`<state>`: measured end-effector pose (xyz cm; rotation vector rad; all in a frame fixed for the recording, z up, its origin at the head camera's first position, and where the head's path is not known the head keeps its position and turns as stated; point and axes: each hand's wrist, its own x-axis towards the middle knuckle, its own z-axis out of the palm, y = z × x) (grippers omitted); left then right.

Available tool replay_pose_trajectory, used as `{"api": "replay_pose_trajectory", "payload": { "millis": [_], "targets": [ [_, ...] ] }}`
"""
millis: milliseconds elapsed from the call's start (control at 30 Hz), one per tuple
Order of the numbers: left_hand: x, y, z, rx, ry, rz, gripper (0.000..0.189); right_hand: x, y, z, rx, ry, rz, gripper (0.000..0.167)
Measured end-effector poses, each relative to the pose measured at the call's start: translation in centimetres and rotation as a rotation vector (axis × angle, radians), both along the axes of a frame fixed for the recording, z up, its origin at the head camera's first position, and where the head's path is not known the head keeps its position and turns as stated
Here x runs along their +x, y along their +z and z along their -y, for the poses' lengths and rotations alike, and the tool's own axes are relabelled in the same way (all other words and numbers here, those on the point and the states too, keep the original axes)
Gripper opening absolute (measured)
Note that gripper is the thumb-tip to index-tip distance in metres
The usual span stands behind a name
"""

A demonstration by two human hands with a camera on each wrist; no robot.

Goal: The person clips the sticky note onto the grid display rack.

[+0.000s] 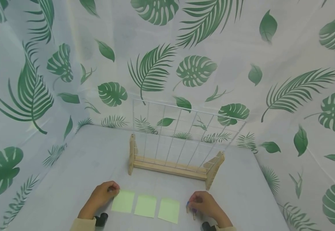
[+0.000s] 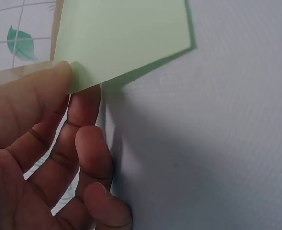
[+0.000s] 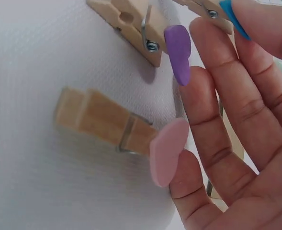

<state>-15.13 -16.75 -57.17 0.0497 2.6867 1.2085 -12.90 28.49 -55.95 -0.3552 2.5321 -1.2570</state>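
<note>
In the head view three pale green paper squares lie in a row: a left one (image 1: 123, 202), a middle one (image 1: 145, 206) and a right one (image 1: 168, 210). My left hand (image 1: 102, 195) pinches the upper left corner of the left paper square (image 2: 126, 38) between thumb and finger. My right hand (image 1: 206, 205) pinches a wooden clothespin with a blue decoration (image 3: 234, 19). Beside its fingertips lie a clothespin with a purple heart (image 3: 178, 52) and one with a pink heart (image 3: 167, 153), both on the white surface.
Behind the papers stands a white wire grid (image 1: 181, 138) in a wooden stand (image 1: 170, 170). A white cloth covers the table (image 1: 98, 154). Leaf-printed sheets (image 1: 161, 86) hang at the back and both sides.
</note>
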Motion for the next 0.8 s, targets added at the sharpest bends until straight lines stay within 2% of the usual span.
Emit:
{"api": "replay_pose_trajectory", "payload": {
  "millis": [233, 400, 600, 800],
  "targets": [
    [0.2, 0.7, -0.1, 0.014, 0.016, 0.004, 0.004, 0.1, 0.3, 0.2, -0.012, -0.091, -0.059, 0.010],
    [0.1, 1.2, 0.2, 0.022, 0.021, -0.028, 0.005, 0.2, 1.0, 0.4, -0.082, -0.145, -0.026, 0.012],
    [0.2, 1.8, 0.3, 0.057, 0.023, -0.051, 0.006, -0.1, 1.9, 0.2, -0.081, -0.130, -0.069, 0.012],
    [0.3, 1.8, 0.3, 0.081, 0.027, -0.062, 0.008, -0.3, 2.3, 0.3, -0.124, -0.107, -0.098, 0.009]
  ]
}}
